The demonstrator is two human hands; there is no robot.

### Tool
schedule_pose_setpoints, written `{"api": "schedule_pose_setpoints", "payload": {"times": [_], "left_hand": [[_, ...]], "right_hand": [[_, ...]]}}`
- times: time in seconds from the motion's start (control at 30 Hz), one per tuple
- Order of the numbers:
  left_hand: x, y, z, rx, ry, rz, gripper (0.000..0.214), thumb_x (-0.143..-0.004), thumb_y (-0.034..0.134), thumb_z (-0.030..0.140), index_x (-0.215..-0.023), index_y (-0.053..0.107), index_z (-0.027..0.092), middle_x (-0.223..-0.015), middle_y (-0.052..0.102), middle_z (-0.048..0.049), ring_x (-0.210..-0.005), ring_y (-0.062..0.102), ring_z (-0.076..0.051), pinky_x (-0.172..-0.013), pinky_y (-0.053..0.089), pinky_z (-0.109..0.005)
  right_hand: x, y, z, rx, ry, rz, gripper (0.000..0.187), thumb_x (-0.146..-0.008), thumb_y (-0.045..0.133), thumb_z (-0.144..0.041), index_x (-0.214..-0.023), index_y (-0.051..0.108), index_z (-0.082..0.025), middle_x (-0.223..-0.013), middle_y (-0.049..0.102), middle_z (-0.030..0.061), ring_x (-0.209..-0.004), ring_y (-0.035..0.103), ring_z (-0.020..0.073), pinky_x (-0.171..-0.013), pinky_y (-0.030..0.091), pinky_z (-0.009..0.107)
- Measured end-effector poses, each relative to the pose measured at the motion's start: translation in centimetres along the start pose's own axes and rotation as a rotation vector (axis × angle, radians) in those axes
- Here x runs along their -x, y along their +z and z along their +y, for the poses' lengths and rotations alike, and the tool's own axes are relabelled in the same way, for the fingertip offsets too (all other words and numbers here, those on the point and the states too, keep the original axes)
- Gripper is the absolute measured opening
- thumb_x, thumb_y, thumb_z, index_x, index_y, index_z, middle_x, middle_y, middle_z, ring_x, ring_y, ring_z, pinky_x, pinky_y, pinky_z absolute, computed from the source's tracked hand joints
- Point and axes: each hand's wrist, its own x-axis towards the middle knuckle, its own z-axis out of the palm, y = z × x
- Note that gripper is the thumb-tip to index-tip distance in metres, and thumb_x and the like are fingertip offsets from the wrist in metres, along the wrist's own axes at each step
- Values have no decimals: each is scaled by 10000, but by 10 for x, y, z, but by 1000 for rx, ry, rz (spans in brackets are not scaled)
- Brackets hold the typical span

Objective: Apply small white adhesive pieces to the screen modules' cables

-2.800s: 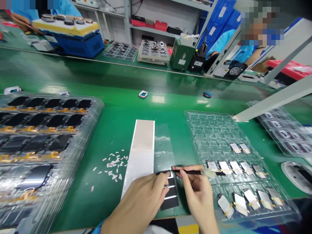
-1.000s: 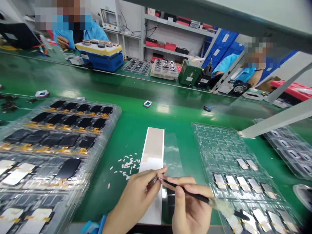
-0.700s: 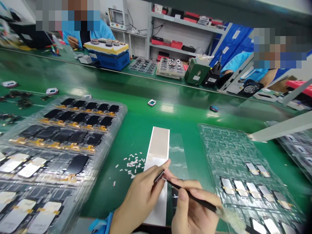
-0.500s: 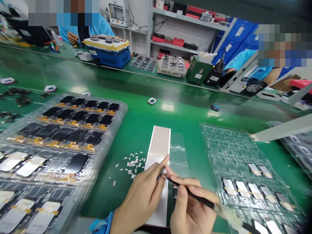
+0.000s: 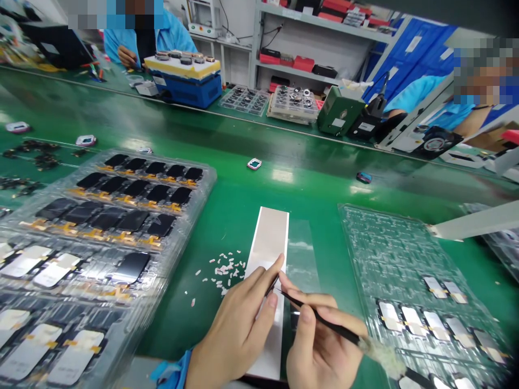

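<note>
Just above a long strip of white-edged beige sheet [image 5: 272, 232], my two hands meet. Between thumb and fingers, my left hand [image 5: 235, 324] pinches a thin dark-edged flat piece [image 5: 272, 284]; most of it is hidden, so its kind is unclear. My right hand [image 5: 324, 346] is closed round black tweezers [image 5: 338, 327] with a pale wrapping on the rear part. Their fine tips point left, close to that piece; I cannot tell whether they touch it. Small pale scraps [image 5: 227, 270] lie scattered left of the strip. A clear film [image 5: 303, 254] lies along its right side.
At left, a clear tray [image 5: 205, 186] holds rows of black and silver-backed screens [image 5: 133, 267]. Another clear tray [image 5: 377, 248] at right carries several silver-backed screens [image 5: 413, 320]. Small watch-like cases [image 5: 254, 163] sit farther back. Across the bench are two people in blue sleeves.
The view has shifted slightly, moving most things a little rightward. My left thumb has lifted into view beside the dark-edged piece, and the tweezer tips sit slightly farther from it.
</note>
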Motion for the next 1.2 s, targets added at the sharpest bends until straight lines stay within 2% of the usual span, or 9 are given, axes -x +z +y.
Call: {"api": "schedule_pose_setpoints", "payload": {"times": [0.17, 0.27, 0.37, 0.47, 0.63, 0.77, 0.97, 1.2], "left_hand": [[-1, 1, 0, -11, 5, 7, 507, -1032, 301, 232, -1535, 273, 295, -1239, 639, -55, -1208, 580, -219, -966, 522, -337], [-1, 2, -1, -17, 6, 12, 511, -1034, 299, 231, -1538, 263, 309, -1238, 638, -51, -1203, 585, -215, -960, 526, -331], [-2, 2, -2, -20, 10, 16, 522, -1035, 294, 229, -1542, 242, 342, -1296, 613, -42, -1202, 587, -209, -981, 517, -340], [-3, 2, -3, -21, 9, 18, 525, -1033, 291, 227, -1540, 247, 354, -1323, 600, -39, -1194, 592, -209, -997, 510, -352], [-3, 2, -3, -33, 4, 17, 526, -1027, 295, 221, -1537, 263, 347, -1241, 640, -45, -1163, 609, -216, -971, 530, -359], [-3, 3, -4, -48, 6, 12, 532, -1025, 299, 222, -1540, 255, 347, -1229, 644, -45, -1134, 623, -219, -949, 541, -363], [-2, 2, -5, -46, 11, 13, 540, -1019, 311, 232, -1546, 252, 334, -1219, 644, -56, -1125, 626, -228, -940, 544, -364], [-1, 1, -3, -25, 21, 19, 541, -1015, 308, 222, -1542, 260, 332, -1165, 648, -51, -1045, 642, -215, -883, 550, -336]], "right_hand": [[-1, 0, 1, 23, 7, -7, 230, -961, 455, -41, -1045, 474, -254, -934, 708, 31, -967, 718, 177, -844, 628, 367], [-5, 1, 1, 18, -65, -16, 235, -941, 458, -10, -1043, 478, -222, -917, 713, 40, -930, 728, 179, -798, 650, 352], [-8, 3, 1, 3, -126, -23, 253, -919, 451, 32, -1037, 485, -189, -917, 714, 46, -924, 730, 166, -824, 645, 320], [-8, 3, 0, -3, -136, -26, 266, -907, 449, 50, -1038, 487, -179, -925, 713, 55, -923, 728, 164, -856, 635, 325], [-5, 2, 1, -2, -149, -17, 273, -897, 459, 49, -1059, 481, -169, -950, 712, 73, -908, 732, 188, -793, 650, 331], [-7, 1, 2, 18, -153, -29, 270, -896, 464, 48, -1047, 485, -175, -929, 718, 67, -918, 734, 196, -811, 652, 358], [-9, 3, 1, 41, -168, -35, 242, -892, 486, 42, -1006, 501, -172, -896, 721, 58, -924, 737, 193, -821, 648, 332], [-9, 3, 0, 49, -172, -38, 236, -890, 485, 39, -996, 514, -170, -894, 726, 66, -898, 742, 201, -797, 656, 345]]}}
